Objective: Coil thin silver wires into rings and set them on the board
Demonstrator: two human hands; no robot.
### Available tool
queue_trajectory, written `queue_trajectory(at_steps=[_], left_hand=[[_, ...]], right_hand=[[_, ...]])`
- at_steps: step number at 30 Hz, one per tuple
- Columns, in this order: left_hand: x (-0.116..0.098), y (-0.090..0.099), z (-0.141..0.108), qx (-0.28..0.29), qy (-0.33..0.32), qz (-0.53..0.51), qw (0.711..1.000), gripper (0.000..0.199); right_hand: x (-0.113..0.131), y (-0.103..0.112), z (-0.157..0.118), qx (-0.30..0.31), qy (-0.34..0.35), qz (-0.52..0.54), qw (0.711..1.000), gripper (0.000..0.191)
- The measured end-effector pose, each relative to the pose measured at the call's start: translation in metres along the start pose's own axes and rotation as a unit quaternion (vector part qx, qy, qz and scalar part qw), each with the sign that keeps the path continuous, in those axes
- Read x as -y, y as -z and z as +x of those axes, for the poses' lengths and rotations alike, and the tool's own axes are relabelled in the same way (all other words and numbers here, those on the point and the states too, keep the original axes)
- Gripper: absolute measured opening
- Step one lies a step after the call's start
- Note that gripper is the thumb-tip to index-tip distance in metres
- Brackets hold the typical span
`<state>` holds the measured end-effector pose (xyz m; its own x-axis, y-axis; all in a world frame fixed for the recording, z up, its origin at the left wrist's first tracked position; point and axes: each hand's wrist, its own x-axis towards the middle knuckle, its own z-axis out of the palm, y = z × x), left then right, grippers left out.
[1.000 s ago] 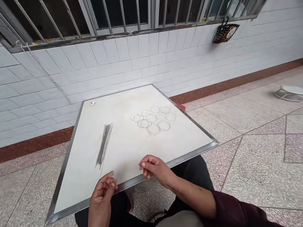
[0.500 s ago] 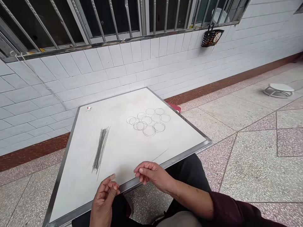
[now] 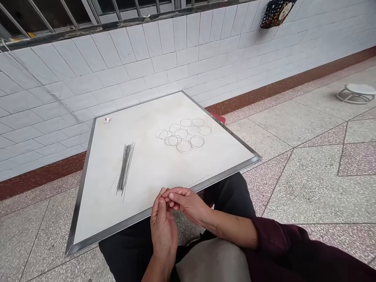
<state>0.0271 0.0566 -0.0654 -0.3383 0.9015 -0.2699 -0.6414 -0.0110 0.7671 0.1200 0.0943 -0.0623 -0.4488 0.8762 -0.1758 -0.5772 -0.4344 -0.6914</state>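
My left hand [image 3: 164, 227] and my right hand [image 3: 189, 204] meet fingertip to fingertip at the near edge of the white table [image 3: 143, 121]. Both are closed in a pinch. A thin dark wire [image 3: 199, 180] runs out to the right of my right hand, and a faint length shows left of my left hand. The part between the fingers is hidden. A bundle of straight dark wires [image 3: 125, 168] lies on the left of the tabletop. Several thin wire rings [image 3: 184, 146], some overlapping, lie flat right of the middle.
A grey metal rim [image 3: 117, 226] borders the table. Near its far left corner lies a small white and red object [image 3: 107, 120]. Behind stands a white tiled wall [image 3: 138, 70] with a hanging black basket [image 3: 276, 15]. A low white stool [image 3: 357, 93] stands on the floor at right.
My left hand has moved right and up to meet my right hand, where before they were apart. The whole view has tipped downward.
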Motion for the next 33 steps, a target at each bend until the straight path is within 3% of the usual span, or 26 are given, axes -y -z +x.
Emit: queue_trajectory(at_steps=[5,14,23,33], left_hand=[[-0.008,0.001,-0.001,-0.006,-0.009,-0.022,1.0,0.024],[-0.009,-0.004,-0.001,-0.006,-0.013,-0.034,0.999,0.023],[-0.018,-0.01,0.004,-0.049,-0.019,-0.057,0.997,0.016],[-0.028,-0.016,0.007,-0.084,-0.027,-0.078,0.993,0.016]], right_hand=[[-0.002,0.004,-0.001,-0.039,-0.003,0.009,0.999,0.032],[-0.005,0.004,-0.001,-0.049,-0.013,0.061,0.997,0.028],[-0.003,0.003,-0.001,-0.028,-0.019,0.044,0.998,0.029],[-0.001,0.003,0.001,-0.055,0.015,0.053,0.997,0.029]])
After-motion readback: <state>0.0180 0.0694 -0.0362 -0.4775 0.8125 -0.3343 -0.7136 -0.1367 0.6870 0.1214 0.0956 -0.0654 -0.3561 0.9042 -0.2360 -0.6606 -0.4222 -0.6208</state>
